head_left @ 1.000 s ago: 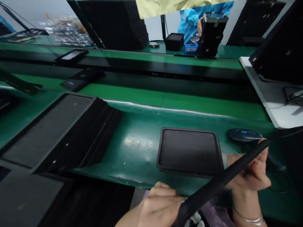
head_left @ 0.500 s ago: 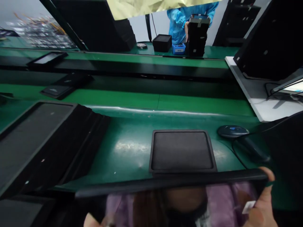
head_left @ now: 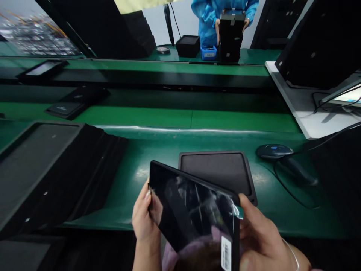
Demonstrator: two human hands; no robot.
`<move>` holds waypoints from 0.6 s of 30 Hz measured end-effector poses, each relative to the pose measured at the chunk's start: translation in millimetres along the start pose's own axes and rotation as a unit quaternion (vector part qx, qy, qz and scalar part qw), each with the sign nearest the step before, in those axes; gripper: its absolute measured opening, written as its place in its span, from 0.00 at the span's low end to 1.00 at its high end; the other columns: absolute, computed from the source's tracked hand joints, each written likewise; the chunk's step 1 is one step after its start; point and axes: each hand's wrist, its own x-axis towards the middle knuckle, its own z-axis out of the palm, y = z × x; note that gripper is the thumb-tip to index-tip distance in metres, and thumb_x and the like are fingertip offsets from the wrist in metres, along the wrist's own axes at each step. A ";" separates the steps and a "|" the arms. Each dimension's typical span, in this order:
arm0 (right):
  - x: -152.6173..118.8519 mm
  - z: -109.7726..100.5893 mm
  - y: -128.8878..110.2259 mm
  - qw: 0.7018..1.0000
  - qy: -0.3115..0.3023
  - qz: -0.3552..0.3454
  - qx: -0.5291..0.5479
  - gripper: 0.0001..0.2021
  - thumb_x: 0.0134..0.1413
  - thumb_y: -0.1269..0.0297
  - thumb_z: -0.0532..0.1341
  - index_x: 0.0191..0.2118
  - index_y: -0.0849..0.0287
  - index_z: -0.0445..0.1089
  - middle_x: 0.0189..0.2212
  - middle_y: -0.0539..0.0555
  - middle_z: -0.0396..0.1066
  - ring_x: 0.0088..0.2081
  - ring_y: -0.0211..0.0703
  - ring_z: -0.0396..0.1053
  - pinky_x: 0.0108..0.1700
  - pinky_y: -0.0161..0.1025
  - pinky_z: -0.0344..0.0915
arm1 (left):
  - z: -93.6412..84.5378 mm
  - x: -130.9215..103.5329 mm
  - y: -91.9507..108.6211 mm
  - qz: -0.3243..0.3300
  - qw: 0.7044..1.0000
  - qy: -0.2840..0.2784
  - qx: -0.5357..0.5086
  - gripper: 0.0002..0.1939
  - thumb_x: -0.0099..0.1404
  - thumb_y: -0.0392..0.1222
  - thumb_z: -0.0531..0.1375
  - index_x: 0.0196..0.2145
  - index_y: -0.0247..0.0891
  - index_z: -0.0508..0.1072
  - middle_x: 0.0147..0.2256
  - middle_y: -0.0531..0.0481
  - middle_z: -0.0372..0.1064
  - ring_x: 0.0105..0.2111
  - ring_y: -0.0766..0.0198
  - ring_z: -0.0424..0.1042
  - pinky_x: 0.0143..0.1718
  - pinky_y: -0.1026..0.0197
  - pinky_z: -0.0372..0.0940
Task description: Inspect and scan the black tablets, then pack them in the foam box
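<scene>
A black tablet [head_left: 194, 214] with a glossy screen is held up tilted between my two hands. White barcode sticker [head_left: 226, 253] and a small green tab [head_left: 238, 212] show near its right edge. My left hand [head_left: 145, 214] is closed on the tablet's left edge. On the opposite edge, my right hand [head_left: 258, 229] grips it, the thumb by the upper right corner. Just behind the tablet, and partly covered by it, a shallow black tray [head_left: 217, 165] lies on the green table [head_left: 149, 150].
Stacked black foam trays [head_left: 107, 162] stand at left. A handheld scanner [head_left: 275, 151] with a cable lies at right. Beyond run a green and black conveyor [head_left: 158, 114] carrying black devices [head_left: 67, 107], and a white shelf [head_left: 316, 124]. Across it, a person in blue [head_left: 207, 22] holds a black stack.
The tablet has turned from nearly edge-on to a tilted pose with its screen facing me, and now overlaps the tray. My left hand has come up into view on its left edge.
</scene>
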 end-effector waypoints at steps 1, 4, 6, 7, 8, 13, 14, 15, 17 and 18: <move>2.9 -1.4 -4.5 1.000 -0.018 -0.006 0.007 0.33 0.65 0.60 0.55 0.65 0.26 0.34 0.50 0.46 0.71 0.39 0.41 0.75 0.42 0.41 0.73 | 3.6 -0.9 3.2 -0.011 1.000 -0.008 -0.008 0.25 0.64 0.48 0.58 0.57 0.45 0.65 0.57 0.46 0.65 0.57 0.55 0.65 0.54 0.53 0.66; 7.9 -5.1 -14.8 0.999 0.008 -0.033 -0.004 0.35 0.65 0.62 0.55 0.64 0.24 0.30 0.54 0.46 0.67 0.40 0.39 0.75 0.41 0.38 0.73 | 11.9 -2.9 19.9 -0.068 0.996 -0.047 -0.030 0.28 0.61 0.45 0.59 0.60 0.50 0.63 0.53 0.49 0.71 0.54 0.55 0.69 0.52 0.56 0.69; 9.2 -8.5 -18.8 0.992 0.054 -0.054 -0.099 0.31 0.65 0.59 0.55 0.65 0.28 0.39 0.51 0.47 0.69 0.40 0.39 0.74 0.42 0.36 0.72 | 13.3 -3.4 35.6 -0.109 0.991 -0.071 -0.038 0.23 0.57 0.44 0.63 0.51 0.43 0.73 0.42 0.45 0.77 0.45 0.54 0.76 0.44 0.59 0.73; 9.6 -10.9 -19.9 0.982 0.084 -0.060 -0.156 0.27 0.64 0.57 0.55 0.65 0.31 0.46 0.48 0.48 0.71 0.40 0.40 0.74 0.43 0.35 0.71 | 12.7 -3.4 44.0 -0.130 0.987 -0.083 -0.047 0.19 0.54 0.44 0.65 0.44 0.39 0.78 0.37 0.44 0.78 0.39 0.55 0.78 0.39 0.63 0.74; 9.9 -13.6 -20.3 0.969 0.118 -0.059 -0.208 0.23 0.64 0.55 0.55 0.63 0.35 0.53 0.44 0.48 0.72 0.39 0.40 0.73 0.41 0.34 0.70 | 11.5 -3.6 52.1 -0.150 0.982 -0.101 -0.061 0.14 0.52 0.43 0.67 0.37 0.36 0.80 0.32 0.43 0.79 0.32 0.58 0.78 0.33 0.67 0.73; 8.8 -26.9 -14.4 0.917 0.258 -0.033 -0.302 0.10 0.65 0.61 0.54 0.50 0.46 0.67 0.21 0.45 0.61 0.19 0.35 0.56 0.23 0.35 0.53 | 3.2 -9.2 79.1 -0.167 0.951 -0.197 -0.172 0.07 0.55 0.42 0.63 0.29 0.36 0.79 0.23 0.46 0.76 0.04 0.77 0.54 0.05 0.75 0.52; 8.0 -28.3 -12.8 0.912 0.268 -0.035 -0.308 0.10 0.64 0.65 0.55 0.49 0.47 0.67 0.20 0.44 0.60 0.19 0.35 0.54 0.24 0.36 0.52 | 2.4 -11.6 82.3 -0.155 0.949 -0.204 -0.184 0.07 0.56 0.41 0.63 0.29 0.36 0.79 0.23 0.47 0.76 0.04 0.77 0.52 0.05 0.75 0.52; 7.1 -29.3 -11.5 0.908 0.277 -0.040 -0.311 0.11 0.63 0.67 0.55 0.48 0.47 0.68 0.22 0.44 0.61 0.20 0.34 0.55 0.24 0.36 0.52 | 1.8 -14.2 85.5 -0.152 0.947 -0.207 -0.190 0.07 0.57 0.40 0.62 0.30 0.36 0.79 0.24 0.47 0.76 0.04 0.76 0.54 0.05 0.75 0.53; 4.6 -29.9 -9.7 0.901 0.297 -0.051 -0.313 0.12 0.60 0.70 0.56 0.47 0.48 0.68 0.28 0.46 0.66 0.25 0.35 0.61 0.27 0.35 0.55 | 1.3 -19.3 92.4 -0.175 0.940 -0.218 -0.195 0.07 0.59 0.40 0.62 0.31 0.35 0.79 0.27 0.47 0.77 0.07 0.74 0.61 0.08 0.75 0.59; 3.2 -29.8 -9.1 0.896 0.311 -0.054 -0.314 0.13 0.59 0.71 0.57 0.47 0.49 0.68 0.31 0.47 0.67 0.28 0.36 0.63 0.28 0.34 0.57 | 1.2 -21.4 95.9 -0.193 0.934 -0.228 -0.197 0.07 0.60 0.41 0.61 0.32 0.35 0.79 0.27 0.46 0.78 0.09 0.72 0.64 0.11 0.74 0.62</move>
